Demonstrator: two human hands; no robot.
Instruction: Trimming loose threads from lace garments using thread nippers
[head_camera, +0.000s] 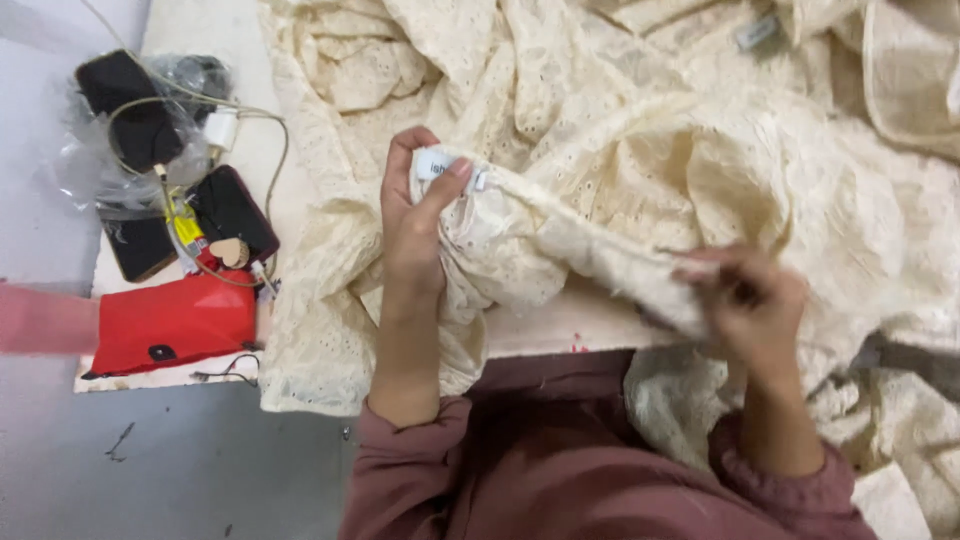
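The pale worktop (560, 335) carries a red pouch (175, 322) and phones (232, 212) at left. Your left hand (415, 225) pinches the cream eyelet fabric (640, 150) at its label (438, 163); your blurred right hand (755, 305) grips its edge.

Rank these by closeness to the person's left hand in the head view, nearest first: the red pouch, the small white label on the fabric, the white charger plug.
1. small white label: pinched in the left hand at the fabric edge.
2. red pouch: to the left, lower, on the table edge.
3. white charger plug: upper left, among the cables; only slightly farther than the pouch.
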